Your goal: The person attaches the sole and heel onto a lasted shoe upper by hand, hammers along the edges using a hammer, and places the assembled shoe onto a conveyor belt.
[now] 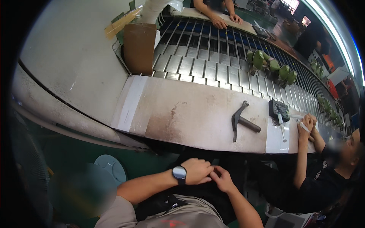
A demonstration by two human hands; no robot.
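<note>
My left hand [197, 171], with a dark round watch [179, 173] on its wrist, is over my lap, just off the bench's front edge. Its fingers are curled, and their tips meet those of my right hand [222, 179]. The right hand is closed too, its fingers bent in against the left ones. No object shows between them; the undersides are hidden. On the worn pale bench [190, 119] in front of me lies a hammer-like tool [237, 121] with a long curved metal head and a short dark handle [249, 124].
Beyond the bench a slatted metal conveyor [201, 70] carries several green shoe-shaped pieces [258, 60]. A black box [278, 109] and a white syringe-like tube [281, 123] are at the right, near a co-worker's hands [307, 124]. Another person's hands [218, 21] rest across the conveyor. A blue stool [110, 167] stands at left.
</note>
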